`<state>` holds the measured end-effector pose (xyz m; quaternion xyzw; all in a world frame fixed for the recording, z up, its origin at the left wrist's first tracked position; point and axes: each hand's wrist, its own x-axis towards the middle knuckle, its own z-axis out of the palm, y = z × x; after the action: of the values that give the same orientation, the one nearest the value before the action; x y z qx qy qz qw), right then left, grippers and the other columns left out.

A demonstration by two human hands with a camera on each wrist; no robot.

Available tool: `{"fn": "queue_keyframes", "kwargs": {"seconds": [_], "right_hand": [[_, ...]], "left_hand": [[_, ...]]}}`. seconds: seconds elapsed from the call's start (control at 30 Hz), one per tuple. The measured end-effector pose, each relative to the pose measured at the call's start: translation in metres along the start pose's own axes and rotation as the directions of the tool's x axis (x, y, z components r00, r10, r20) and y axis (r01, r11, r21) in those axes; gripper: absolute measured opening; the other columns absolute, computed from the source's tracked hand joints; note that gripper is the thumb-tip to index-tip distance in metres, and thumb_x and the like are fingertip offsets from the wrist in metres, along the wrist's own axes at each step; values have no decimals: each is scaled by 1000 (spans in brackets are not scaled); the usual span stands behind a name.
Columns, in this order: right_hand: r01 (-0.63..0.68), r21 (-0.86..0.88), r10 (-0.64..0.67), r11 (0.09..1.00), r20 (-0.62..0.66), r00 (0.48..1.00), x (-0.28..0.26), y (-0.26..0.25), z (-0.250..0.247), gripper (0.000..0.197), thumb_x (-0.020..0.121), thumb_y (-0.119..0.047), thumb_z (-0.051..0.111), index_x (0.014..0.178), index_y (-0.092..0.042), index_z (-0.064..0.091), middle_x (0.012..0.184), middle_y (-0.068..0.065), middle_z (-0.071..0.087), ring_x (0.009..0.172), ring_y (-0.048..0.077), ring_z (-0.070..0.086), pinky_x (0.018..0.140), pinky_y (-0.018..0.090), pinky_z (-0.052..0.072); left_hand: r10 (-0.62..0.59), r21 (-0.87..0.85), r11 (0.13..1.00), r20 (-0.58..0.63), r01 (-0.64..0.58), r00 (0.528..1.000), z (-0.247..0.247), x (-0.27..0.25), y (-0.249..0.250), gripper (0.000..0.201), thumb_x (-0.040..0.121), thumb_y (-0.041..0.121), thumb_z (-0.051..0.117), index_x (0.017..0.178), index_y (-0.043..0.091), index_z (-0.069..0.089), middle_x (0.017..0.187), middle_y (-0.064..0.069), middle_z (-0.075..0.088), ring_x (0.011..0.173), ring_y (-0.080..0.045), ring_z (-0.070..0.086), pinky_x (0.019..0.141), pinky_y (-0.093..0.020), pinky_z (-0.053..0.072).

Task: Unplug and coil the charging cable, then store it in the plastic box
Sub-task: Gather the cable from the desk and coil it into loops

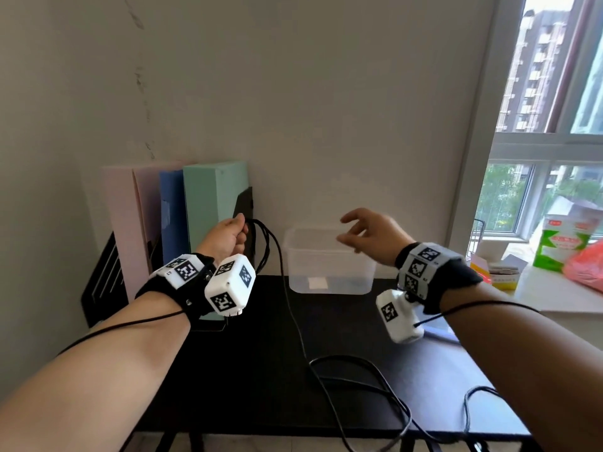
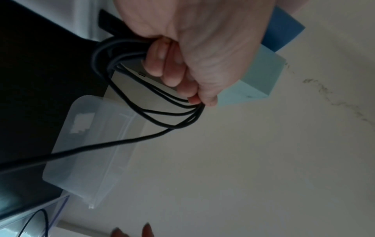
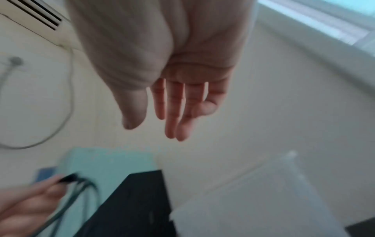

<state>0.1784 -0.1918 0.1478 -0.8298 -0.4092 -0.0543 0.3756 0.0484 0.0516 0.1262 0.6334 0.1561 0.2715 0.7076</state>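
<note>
My left hand (image 1: 233, 234) (image 2: 178, 67) is raised beside the folders and grips several loops of the black charging cable (image 1: 266, 246) (image 2: 162, 112). From the loops one strand drops to the black desk (image 1: 248, 370), curls there (image 1: 359, 370) and runs off the front edge. The clear plastic box (image 1: 329, 262) (image 2: 85, 144) (image 3: 263, 200) stands lidless against the wall, right of the coil. My right hand (image 1: 362, 231) (image 3: 172, 109) hovers over the box with relaxed, spread fingers and holds nothing.
Pink, blue and teal folders (image 1: 195, 216) stand in a black rack (image 1: 101, 282) at the back left. On the window sill at the right sit a green-and-white carton (image 1: 564, 246) and a red bag (image 1: 587, 265). Thin black sensor wires run along both forearms.
</note>
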Motion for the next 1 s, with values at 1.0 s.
{"fn": "queue_keyframes", "kwargs": {"seconds": [1.0], "right_hand": [[485,-541,-371,687,312,875,-8,-44,39,28,92,-39,47,105,-24,67,107,-2,60,98,18,57,71,27,38]], "left_hand": [[32,-287,957,279,52,960,52,-6,7,33,101,23,25,78,13,46,42,7,43,31,-5,31,37,-14,26]]}}
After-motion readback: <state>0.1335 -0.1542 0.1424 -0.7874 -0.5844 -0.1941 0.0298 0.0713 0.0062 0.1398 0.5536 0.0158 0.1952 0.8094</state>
